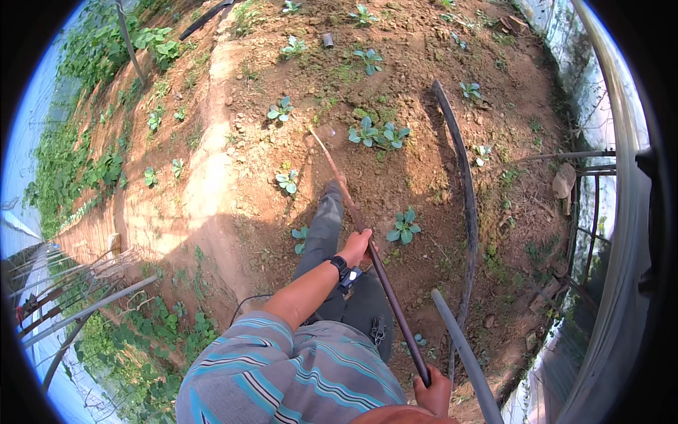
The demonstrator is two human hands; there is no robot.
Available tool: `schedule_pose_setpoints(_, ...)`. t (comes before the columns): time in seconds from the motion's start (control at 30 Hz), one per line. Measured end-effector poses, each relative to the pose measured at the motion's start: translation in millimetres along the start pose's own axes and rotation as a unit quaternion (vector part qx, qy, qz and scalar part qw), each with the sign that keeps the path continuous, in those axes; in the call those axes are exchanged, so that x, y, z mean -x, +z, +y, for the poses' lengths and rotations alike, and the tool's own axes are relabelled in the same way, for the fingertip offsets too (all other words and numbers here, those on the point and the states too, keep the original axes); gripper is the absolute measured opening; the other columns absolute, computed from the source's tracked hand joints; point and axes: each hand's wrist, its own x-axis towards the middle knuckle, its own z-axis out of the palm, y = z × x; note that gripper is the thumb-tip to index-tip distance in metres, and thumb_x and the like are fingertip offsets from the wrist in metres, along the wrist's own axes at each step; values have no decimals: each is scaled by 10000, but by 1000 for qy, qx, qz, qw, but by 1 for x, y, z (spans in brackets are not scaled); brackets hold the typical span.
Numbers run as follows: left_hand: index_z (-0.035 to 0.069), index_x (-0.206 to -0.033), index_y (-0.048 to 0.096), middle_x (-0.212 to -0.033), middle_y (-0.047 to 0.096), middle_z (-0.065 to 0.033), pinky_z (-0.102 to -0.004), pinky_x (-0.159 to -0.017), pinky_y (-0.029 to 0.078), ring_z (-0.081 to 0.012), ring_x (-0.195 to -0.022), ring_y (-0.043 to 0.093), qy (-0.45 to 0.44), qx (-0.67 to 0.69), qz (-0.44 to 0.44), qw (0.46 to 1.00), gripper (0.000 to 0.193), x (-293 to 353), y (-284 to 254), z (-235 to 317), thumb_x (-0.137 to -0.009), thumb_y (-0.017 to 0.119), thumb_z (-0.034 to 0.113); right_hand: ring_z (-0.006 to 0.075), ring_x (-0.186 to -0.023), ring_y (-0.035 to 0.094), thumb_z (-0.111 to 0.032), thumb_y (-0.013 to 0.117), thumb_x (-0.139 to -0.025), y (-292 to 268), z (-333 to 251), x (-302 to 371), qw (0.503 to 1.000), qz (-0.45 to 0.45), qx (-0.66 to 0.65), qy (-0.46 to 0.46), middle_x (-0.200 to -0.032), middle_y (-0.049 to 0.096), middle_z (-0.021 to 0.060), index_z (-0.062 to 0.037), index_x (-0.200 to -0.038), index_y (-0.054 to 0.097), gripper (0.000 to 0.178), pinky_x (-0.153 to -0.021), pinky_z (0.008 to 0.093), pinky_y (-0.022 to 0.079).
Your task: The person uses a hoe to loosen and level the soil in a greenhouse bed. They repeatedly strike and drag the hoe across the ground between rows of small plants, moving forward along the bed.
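Note:
A long, dark brown wooden pole slants across my front, thinner and paler towards its far end on the soil. Whether a blade sits at that end, I cannot make out. My left hand, with a black watch on the wrist, is closed round its middle. Lower down, by my right side, my right hand grips the near end. Around the pole's far part grow young leafy seedlings: a pair of plants to its right, a small plant to its left, and another seedling right of my left hand.
A dark hose-like strip runs along the bed on the right. A grey pipe rises close to my right hand. Plastic sheeting walls the right side. Poles and leafy vines lie at the left. A small dark pot is further off.

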Motion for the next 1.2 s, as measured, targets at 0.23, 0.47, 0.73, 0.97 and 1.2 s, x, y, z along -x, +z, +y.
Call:
schedule_pose_setpoints(0.23,-23,-1118,490,-770,569,-146,-479,-440,519,-264,-572,595,-144,-165,90,972,181,-56,-32,-6,-1020,574,104,454,-760,693,-194,779,-781,80,-15,-2,990,-91,20,104,-749,676,242,-15,-928,679,252,-697,539,533)
schedule_pose_setpoints(0.47,44,-1025,417,-718,513,-61,-402,-449,491,-202,-558,546,-20,-77,117,990,170,-142,-59,217,-1039,548,152,463,-770,693,-202,789,-838,136,-175,-142,992,-83,-17,92,-787,687,259,0,-993,667,282,-702,540,541)
schedule_pose_setpoints(0.73,1,-872,545,-686,545,-69,-373,-475,485,-191,-548,548,164,-203,171,950,192,-312,-61,537,-1020,553,123,474,-795,688,-240,741,-916,140,-424,-388,995,-23,-93,-31,-790,684,262,1,-1021,647,279,-710,541,536)
schedule_pose_setpoints(0.97,-53,-909,612,-644,611,-102,-399,-439,469,-227,-471,594,211,-192,225,932,296,-359,-52,595,-1009,592,225,360,-687,640,-216,767,-904,125,-508,-464,981,-56,-179,-48,-746,630,232,40,-908,604,303,-687,447,522)
schedule_pose_setpoints(1.2,-49,-962,579,-639,604,-101,-403,-423,455,-232,-457,590,209,-285,255,900,292,-375,-55,530,-1026,572,236,416,-753,692,-221,769,-903,111,-475,-424,990,-71,-119,14,-783,675,243,21,-1022,656,293,-708,455,541)
